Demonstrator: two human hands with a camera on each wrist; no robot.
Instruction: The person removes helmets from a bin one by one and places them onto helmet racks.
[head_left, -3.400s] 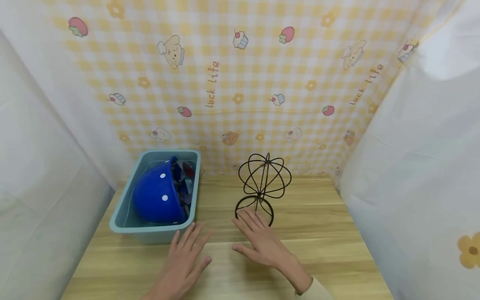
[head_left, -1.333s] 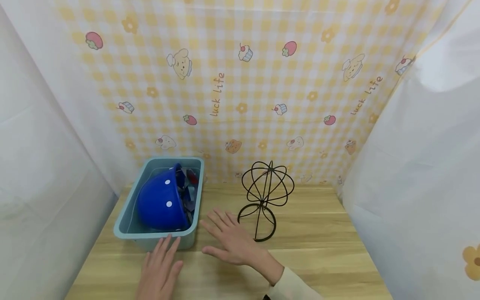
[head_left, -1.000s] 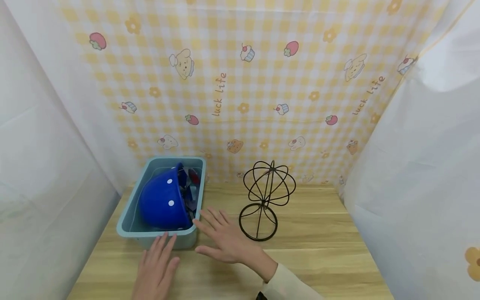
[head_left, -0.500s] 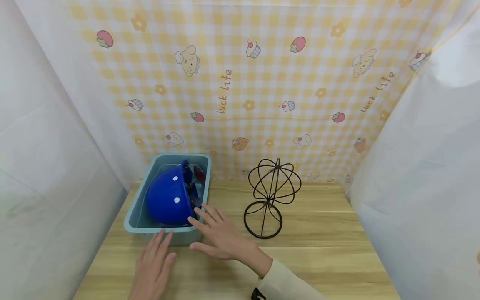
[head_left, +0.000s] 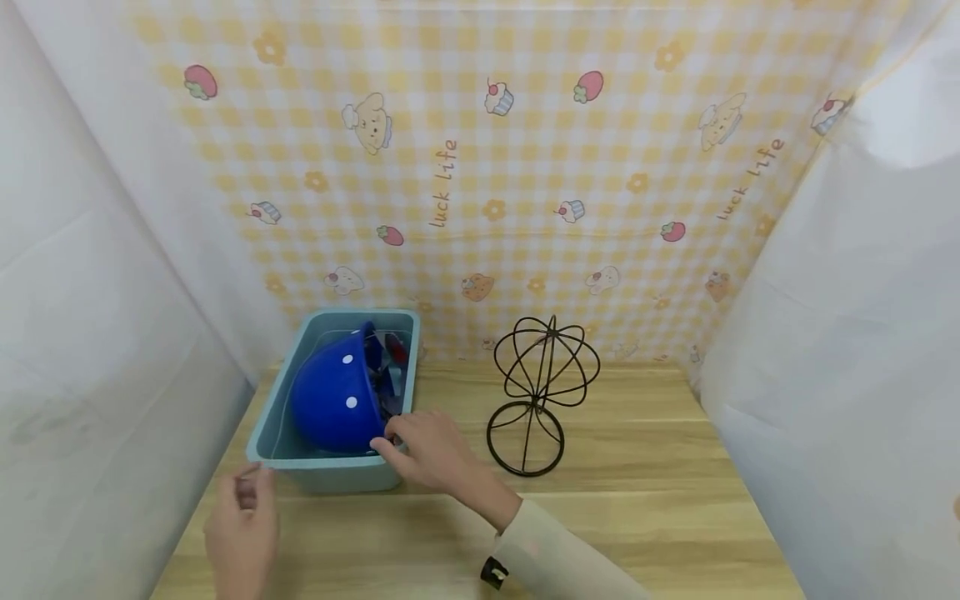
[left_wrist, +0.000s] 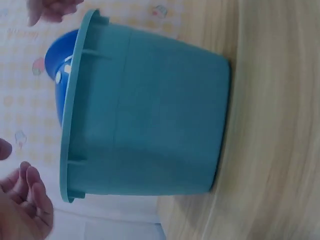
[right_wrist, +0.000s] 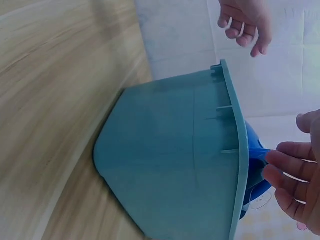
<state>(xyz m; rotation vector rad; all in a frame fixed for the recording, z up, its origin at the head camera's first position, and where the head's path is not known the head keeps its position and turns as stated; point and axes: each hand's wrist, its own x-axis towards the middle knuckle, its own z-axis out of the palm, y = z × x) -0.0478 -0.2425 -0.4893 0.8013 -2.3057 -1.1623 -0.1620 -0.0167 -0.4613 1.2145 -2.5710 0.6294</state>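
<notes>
Between my two hands: the tub (head_left: 333, 478), pale teal, standing upright on the table (head_left: 615, 508), its near wall towards me.
My left hand (head_left: 242, 521): just outside the tub's near corner on that hand's side, fingers loosely bent, thumb apart from them, nothing held; the left wrist view shows a gap between it and the rim.
My right hand (head_left: 431, 454): at the tub's other near corner, fingers bent over the rim, thumb spread away from them, a moderately wide grasp with nothing in it.
Helmet (head_left: 330, 404): blue with white dots, lying on its side in the tub, just left of my right fingers, its hollow facing that hand's side; whether my fingertips touch its edge I cannot tell.
Beyond my right fingers: dark pieces and a red bit (head_left: 396, 348) by the helmet's hollow.
Wire stand (head_left: 535, 401): black, upright, beyond and to the right of my right hand, apart from it, a round cage above a ring base.
Behind my right wrist: a cream sleeve (head_left: 573, 557) with a black clip (head_left: 494, 572).
Far past both hands: a yellow checked cloth (head_left: 525, 171).
</notes>
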